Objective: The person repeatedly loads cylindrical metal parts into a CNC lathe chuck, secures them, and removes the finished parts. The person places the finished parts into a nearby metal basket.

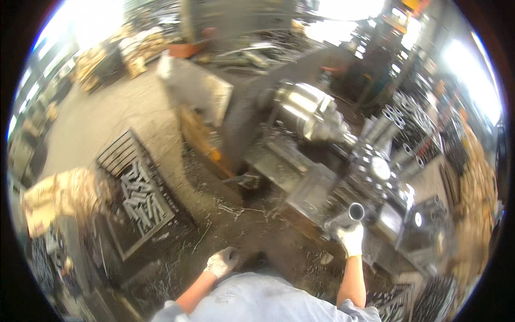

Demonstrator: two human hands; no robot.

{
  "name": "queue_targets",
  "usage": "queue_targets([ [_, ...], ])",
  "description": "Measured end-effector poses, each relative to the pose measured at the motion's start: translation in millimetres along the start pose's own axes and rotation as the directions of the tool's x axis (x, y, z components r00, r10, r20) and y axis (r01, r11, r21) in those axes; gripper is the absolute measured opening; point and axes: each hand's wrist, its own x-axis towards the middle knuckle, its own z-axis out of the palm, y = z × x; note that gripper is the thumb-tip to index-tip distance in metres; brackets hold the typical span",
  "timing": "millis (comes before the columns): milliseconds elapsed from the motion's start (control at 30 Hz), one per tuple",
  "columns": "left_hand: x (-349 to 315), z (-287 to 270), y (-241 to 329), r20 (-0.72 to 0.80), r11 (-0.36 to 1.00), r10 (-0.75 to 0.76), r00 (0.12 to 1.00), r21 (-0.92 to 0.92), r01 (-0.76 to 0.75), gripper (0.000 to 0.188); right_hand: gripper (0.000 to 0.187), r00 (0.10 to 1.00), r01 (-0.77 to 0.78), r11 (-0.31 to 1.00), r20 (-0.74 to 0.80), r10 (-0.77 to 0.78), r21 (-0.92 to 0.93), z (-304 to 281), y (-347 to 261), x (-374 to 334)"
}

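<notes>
My right hand (351,239), in a whitish work glove, is closed around a short grey metal tube (342,217). The tube's open round end faces up and to the right, beside the lathe-like machine (370,172). Lower and to the left, in front of my body, my left hand (221,262) wears a similar glove with darkened fingers. Its fingers are curled in, and whether they hold anything is hidden. A shiny, stepped metal chuck (308,110) sits on the machine beyond my right hand.
A wire-sided crate (129,145) of grey metal pieces stands at left, near brown sacking (64,198). Metal tubes (394,121) are stacked at right behind the machine. Metal shavings (230,208) litter the floor. A slanted metal panel (201,88) stands ahead.
</notes>
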Motion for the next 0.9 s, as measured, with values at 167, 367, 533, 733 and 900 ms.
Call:
queue_targets([
  [167,-91,6,-73,-0.222,0.990,-0.071,0.973,-0.132,0.042,0.046,0.028,0.829,0.136,0.933,0.477,-0.292,0.334,96,-37,-64],
  [367,-264,37,-211,-0.440,0.789,-0.573,0.691,-0.524,0.321,0.047,0.045,0.168,0.644,0.749,0.927,-0.335,0.154,291,-111,-229],
  [533,-399,117,-269,-0.352,0.354,-0.933,0.072,-0.866,0.354,0.047,0.045,-0.483,0.579,0.574,0.811,-0.330,0.579,367,-179,-413],
  [733,-464,288,-259,0.166,0.102,-0.846,-0.506,-0.882,-0.460,0.032,0.044,-0.881,0.171,0.467,0.347,-0.321,0.867,404,-246,-590],
  [900,-477,383,-201,0.614,0.085,-0.235,-0.753,-0.759,-0.646,0.056,0.047,-0.942,0.072,0.409,0.197,-0.272,0.910,439,-287,-707],
])
